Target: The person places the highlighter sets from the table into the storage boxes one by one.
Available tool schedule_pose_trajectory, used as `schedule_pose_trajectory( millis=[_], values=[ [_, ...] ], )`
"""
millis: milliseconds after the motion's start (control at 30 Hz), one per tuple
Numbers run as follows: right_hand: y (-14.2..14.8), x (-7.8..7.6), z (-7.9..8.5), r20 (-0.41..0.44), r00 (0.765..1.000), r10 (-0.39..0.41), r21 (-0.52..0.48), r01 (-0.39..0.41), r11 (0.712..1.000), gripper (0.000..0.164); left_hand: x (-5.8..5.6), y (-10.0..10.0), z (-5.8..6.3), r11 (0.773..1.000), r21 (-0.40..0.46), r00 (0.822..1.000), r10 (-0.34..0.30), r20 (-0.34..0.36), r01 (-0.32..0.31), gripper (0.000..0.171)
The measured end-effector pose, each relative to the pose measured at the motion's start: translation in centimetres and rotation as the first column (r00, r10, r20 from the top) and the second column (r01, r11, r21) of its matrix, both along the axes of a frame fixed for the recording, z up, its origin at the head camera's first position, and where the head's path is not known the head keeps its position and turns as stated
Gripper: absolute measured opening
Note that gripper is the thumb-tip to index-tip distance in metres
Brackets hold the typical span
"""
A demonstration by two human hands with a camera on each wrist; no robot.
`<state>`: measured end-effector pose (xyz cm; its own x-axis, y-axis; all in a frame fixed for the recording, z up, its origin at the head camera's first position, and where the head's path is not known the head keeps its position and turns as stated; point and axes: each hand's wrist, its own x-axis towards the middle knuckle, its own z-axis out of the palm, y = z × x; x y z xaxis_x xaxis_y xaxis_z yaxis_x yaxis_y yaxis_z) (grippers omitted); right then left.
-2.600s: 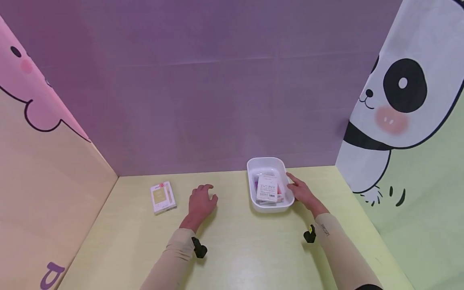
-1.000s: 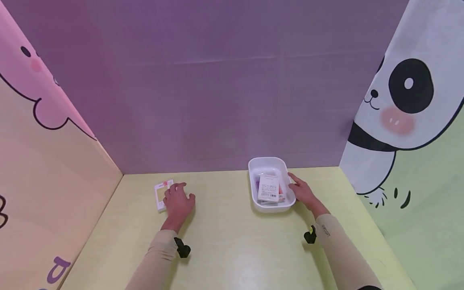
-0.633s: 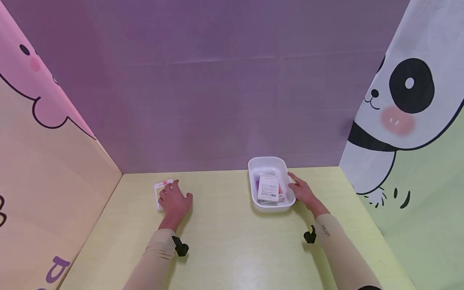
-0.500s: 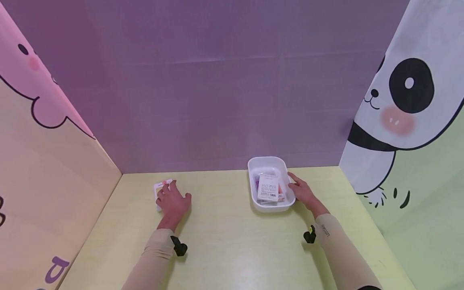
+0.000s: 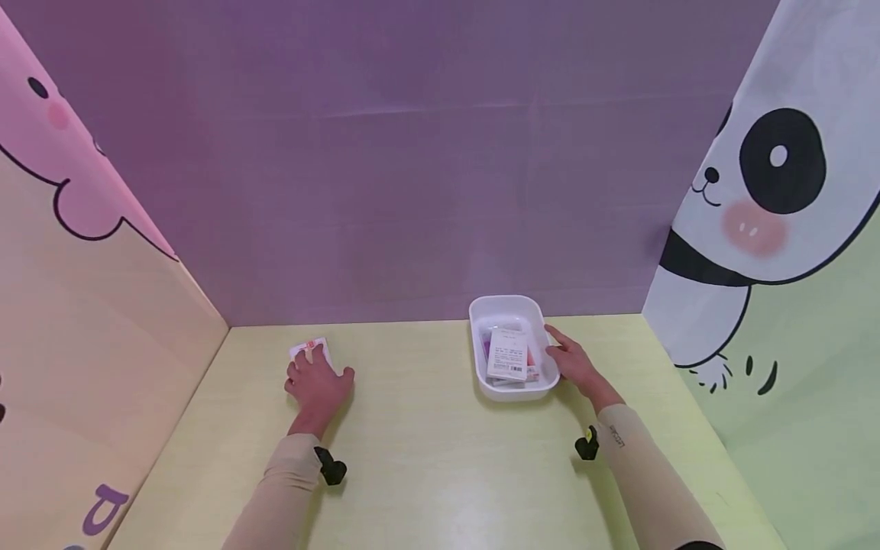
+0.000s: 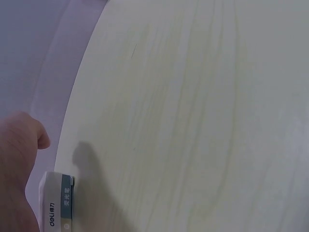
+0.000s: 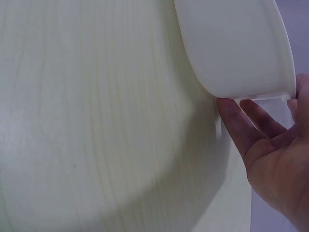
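My left hand (image 5: 318, 386) is over a small white box (image 5: 299, 352) at the table's back left and covers most of it. Its fingers are spread and the thumb sticks out to the side. In the left wrist view the box (image 6: 52, 208) shows a deli logo and a grey-blue label with highlighter lettering, beside the raised thumb. At the right, my right hand (image 5: 579, 370) grips the side of a white plastic bin (image 5: 512, 394). The right wrist view shows fingertips (image 7: 229, 108) at the bin's lower edge and another digit at its far edge. Inside the bin lies a white printed box (image 5: 507, 355).
Beneath the printed box in the bin are pink and purple packs (image 5: 532, 370). A purple backdrop (image 5: 412, 191) rises behind the pale wooden table (image 5: 440, 458). Printed side panels stand left and right, the right panel (image 5: 777, 176) with a panda.
My left hand has moved left from the table's middle onto the small white box, and over the last second shifted slightly further left across it. The right hand stays at the bin.
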<state>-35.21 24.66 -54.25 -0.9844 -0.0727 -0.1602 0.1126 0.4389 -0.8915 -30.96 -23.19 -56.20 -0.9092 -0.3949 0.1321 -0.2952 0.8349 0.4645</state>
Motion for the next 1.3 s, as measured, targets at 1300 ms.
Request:
schedule_pose_trajectory(
  millis=[1300],
  values=[
    [0.1,-0.1,0.0,-0.012,1.0,-0.002,-0.021,0.002,1.0,0.054,1.2,-3.8,-1.5,0.984,0.129,0.991,0.113,0.071,-0.121,0.073]
  ],
)
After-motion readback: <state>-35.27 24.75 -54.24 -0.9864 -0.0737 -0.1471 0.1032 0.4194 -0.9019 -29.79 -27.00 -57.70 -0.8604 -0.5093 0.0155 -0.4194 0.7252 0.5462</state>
